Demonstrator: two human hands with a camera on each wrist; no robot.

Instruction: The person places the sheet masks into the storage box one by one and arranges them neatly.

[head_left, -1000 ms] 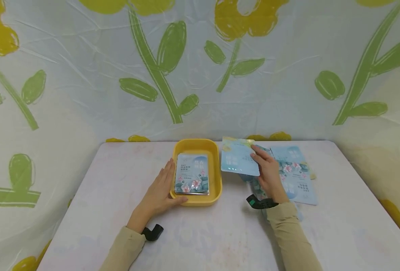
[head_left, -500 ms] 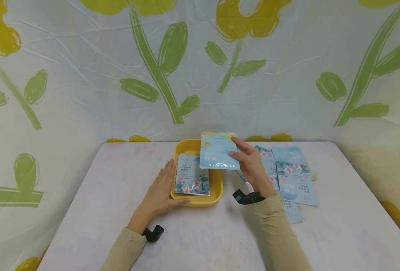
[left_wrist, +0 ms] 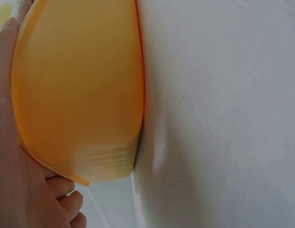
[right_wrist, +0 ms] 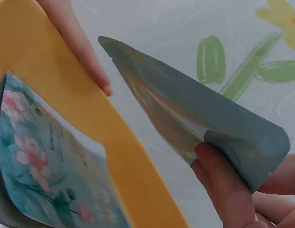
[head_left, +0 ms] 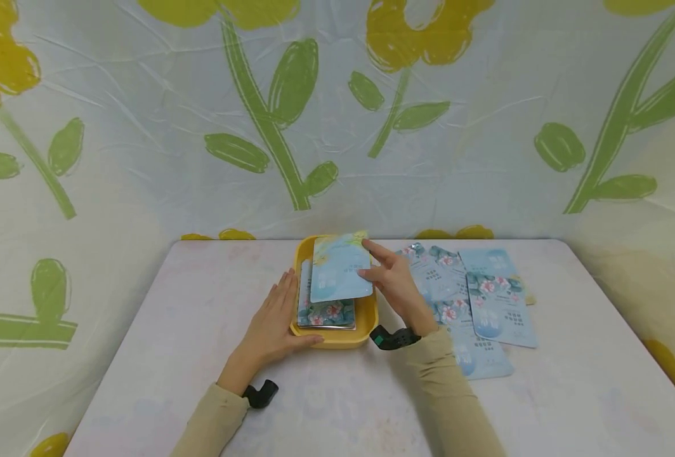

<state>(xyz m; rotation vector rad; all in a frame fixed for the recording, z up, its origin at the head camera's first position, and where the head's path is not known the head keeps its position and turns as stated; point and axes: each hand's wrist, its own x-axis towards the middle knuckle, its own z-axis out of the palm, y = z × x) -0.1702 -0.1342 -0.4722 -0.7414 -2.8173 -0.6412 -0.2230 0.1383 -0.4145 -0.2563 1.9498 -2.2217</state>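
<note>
At frame centre, your right hand [head_left: 396,279] pinches a pale-blue sachet [head_left: 340,270] by its right edge above the yellow tray [head_left: 366,324]; likely light, bendy and slick, it seems best gripped there; your left hand [head_left: 269,324] rests straight-fingered against the tray

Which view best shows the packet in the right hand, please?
The head view: the packet shows nearly its whole printed face. The right wrist view shows it curved, slanted; the left wrist view lacks it.
</note>
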